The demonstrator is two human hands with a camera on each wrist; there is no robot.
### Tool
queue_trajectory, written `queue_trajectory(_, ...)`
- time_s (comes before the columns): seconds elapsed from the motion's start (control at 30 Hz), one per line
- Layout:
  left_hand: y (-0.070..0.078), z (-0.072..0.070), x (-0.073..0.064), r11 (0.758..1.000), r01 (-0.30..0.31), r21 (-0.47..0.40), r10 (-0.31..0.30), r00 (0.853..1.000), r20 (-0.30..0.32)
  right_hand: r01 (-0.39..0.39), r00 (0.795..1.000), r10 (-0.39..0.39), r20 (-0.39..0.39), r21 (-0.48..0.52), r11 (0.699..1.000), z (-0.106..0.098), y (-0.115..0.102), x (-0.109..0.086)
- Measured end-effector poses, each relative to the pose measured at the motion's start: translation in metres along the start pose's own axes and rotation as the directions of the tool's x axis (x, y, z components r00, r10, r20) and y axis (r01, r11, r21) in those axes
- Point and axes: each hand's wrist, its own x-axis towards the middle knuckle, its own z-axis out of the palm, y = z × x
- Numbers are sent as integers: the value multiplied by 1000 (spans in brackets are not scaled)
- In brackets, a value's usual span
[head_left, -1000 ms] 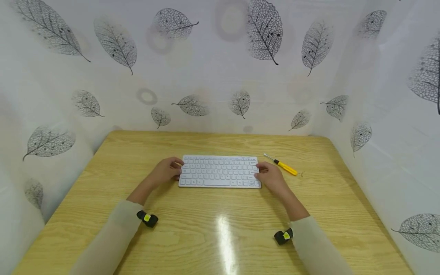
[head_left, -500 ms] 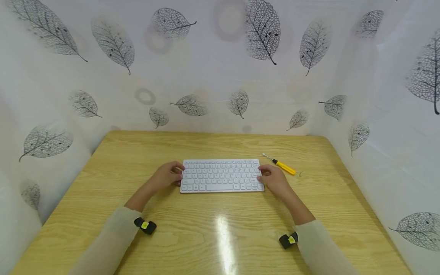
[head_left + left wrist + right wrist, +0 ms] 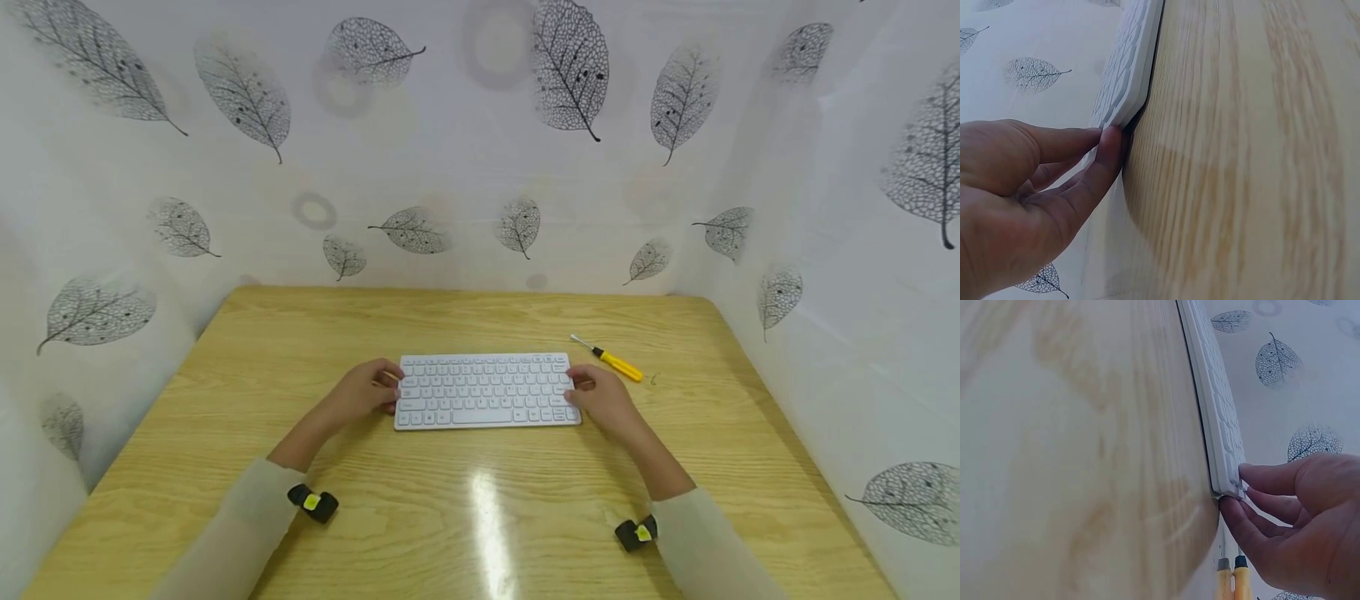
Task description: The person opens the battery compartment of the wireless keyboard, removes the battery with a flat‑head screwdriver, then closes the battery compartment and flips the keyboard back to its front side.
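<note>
A white compact keyboard (image 3: 487, 392) spans the middle of the table, keys up, its long side facing me. At its left end my left hand (image 3: 367, 390) grips the short edge, with thumb and fingertips on either side of the rim in the left wrist view (image 3: 1029, 187). My right hand (image 3: 603, 400) pinches the opposite short edge, and the right wrist view shows its fingertips (image 3: 1244, 519) at the keyboard's corner. Both hands sit level with each other. Whether the keyboard touches the table or hovers just above it, I cannot tell.
A screwdriver with a yellow handle (image 3: 621, 365) lies beyond the right hand, its metal tip toward the back left. Pale wood-grain table (image 3: 420, 508) extends all around. White leaf-print curtains (image 3: 450, 150) enclose the back and both sides.
Both hands have brought the keyboard nearer to me and slightly to the right, keeping hold of its two ends. The screwdriver lies where it was on the table.
</note>
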Motion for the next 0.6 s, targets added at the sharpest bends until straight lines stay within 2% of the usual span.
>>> queue_trajectory(0.33, -1, 3, 0, 1000, 7, 6, -7, 1000, -9, -18, 1000, 18, 0, -33, 999, -1, -1, -6)
queue_trajectory(0.6, -1, 5, -2, 1000, -16, 0, 16, 1000, -2, -36, 999, 36, 1, -47, 998, -3, 0, -13)
